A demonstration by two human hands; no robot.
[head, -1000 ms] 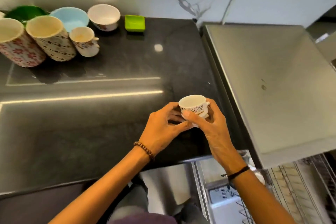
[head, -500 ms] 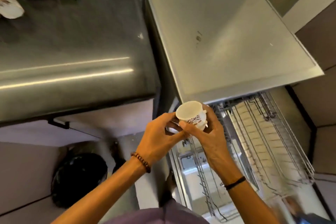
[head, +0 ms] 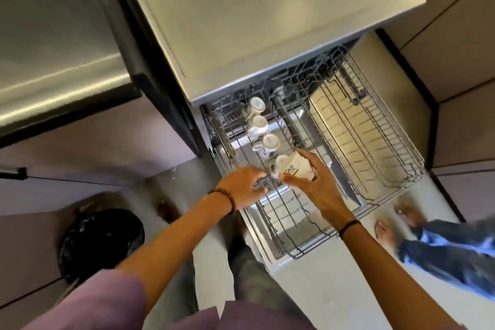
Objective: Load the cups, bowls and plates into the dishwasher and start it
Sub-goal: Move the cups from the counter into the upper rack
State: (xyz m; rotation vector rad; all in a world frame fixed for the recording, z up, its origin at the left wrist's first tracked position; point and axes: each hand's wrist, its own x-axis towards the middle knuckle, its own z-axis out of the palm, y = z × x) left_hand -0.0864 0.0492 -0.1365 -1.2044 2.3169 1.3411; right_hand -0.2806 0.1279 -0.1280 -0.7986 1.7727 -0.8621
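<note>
One dishwasher (head: 267,21) stands open, its wire rack (head: 284,222) pulled out, with four cups in view.
One black bin (head: 101,244) sits on the floor at left. The right hand (head: 313,187) grips one patterned cup (head: 294,169), tipped sideways over the rack. The left hand (head: 241,187) curls just beside it, its hold unclear. Three cups (head: 258,126) sit in a row in the rack behind.

White patterned cup (head: 293,169) tipped on side, low over rack (head: 294,256); three cups (head: 258,126) bases-up in row just behind.
</note>
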